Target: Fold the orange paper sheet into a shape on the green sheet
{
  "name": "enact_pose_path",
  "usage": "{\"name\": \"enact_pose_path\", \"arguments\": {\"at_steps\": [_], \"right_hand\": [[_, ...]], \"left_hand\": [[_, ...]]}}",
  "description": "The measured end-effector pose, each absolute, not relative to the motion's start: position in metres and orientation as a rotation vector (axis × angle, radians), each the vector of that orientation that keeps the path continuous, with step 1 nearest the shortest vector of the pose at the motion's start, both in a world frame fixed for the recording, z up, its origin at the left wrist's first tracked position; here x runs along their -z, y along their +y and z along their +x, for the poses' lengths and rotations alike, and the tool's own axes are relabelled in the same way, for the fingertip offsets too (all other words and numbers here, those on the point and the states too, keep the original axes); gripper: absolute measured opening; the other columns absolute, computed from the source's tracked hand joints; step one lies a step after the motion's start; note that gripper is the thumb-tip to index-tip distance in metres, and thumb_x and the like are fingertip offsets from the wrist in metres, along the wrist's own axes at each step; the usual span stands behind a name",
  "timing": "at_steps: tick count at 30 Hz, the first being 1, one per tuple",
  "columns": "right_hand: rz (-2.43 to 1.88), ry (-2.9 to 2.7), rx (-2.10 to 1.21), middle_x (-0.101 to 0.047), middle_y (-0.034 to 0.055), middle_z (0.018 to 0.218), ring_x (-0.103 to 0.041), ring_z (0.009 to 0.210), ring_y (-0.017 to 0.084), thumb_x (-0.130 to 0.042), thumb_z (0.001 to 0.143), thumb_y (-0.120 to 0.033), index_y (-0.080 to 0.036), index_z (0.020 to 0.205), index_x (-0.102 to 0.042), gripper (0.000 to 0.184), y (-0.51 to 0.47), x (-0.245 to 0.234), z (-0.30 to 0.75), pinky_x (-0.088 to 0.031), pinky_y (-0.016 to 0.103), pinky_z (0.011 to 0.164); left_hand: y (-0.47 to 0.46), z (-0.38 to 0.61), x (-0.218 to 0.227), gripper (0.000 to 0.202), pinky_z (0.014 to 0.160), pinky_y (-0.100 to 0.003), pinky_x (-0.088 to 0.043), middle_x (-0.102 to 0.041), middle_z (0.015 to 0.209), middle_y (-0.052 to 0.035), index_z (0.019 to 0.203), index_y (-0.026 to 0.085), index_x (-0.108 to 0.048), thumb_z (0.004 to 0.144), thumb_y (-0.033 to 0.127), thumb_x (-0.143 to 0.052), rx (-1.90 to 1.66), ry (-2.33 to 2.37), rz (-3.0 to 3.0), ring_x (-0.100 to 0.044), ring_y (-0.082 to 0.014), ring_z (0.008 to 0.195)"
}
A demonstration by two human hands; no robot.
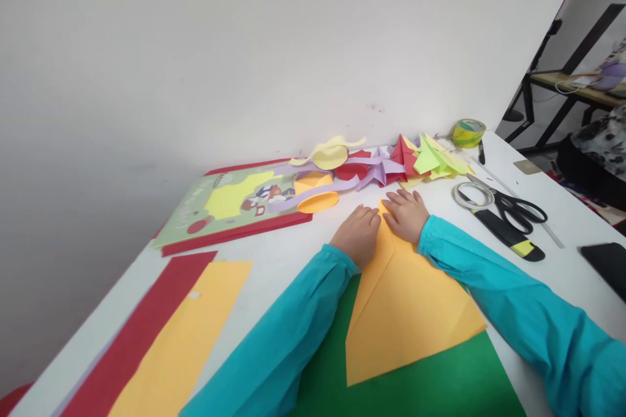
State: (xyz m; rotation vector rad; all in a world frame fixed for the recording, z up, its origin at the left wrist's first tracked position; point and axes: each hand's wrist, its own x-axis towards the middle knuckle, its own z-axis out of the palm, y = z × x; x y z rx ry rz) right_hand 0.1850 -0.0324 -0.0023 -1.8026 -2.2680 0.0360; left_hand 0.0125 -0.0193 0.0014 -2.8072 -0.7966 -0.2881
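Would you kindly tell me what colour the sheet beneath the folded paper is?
The sheet is green; the head view shows it best.

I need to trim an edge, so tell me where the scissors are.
In the head view, the black-handled scissors lie on the white table to the right of the right hand, next to the pale tape roll and the utility knife.
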Motion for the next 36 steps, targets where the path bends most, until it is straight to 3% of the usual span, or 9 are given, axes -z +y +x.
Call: {"name": "enact_pose_path", "arguments": {"at_steps": [36], "right_hand": [[-1.834,-2.281,-0.067,-0.048,0.0074,0.144,-0.034,0.134,0.032,-0.039,0.093,-0.036,-0.023,0.133,-0.053,0.045,-0.033,0.0,0.186,-0.025,0.061,0.106]], "left_hand": [[-0.066,-0.023,-0.001,0.035,0.101,-0.049,-0.047,-0.066,0.11,-0.02,0.105,0.004,-0.062,0.076,0.002,-0.042,0.476,-0.618,-2.826,-0.06,-0.027,0.101]]}}
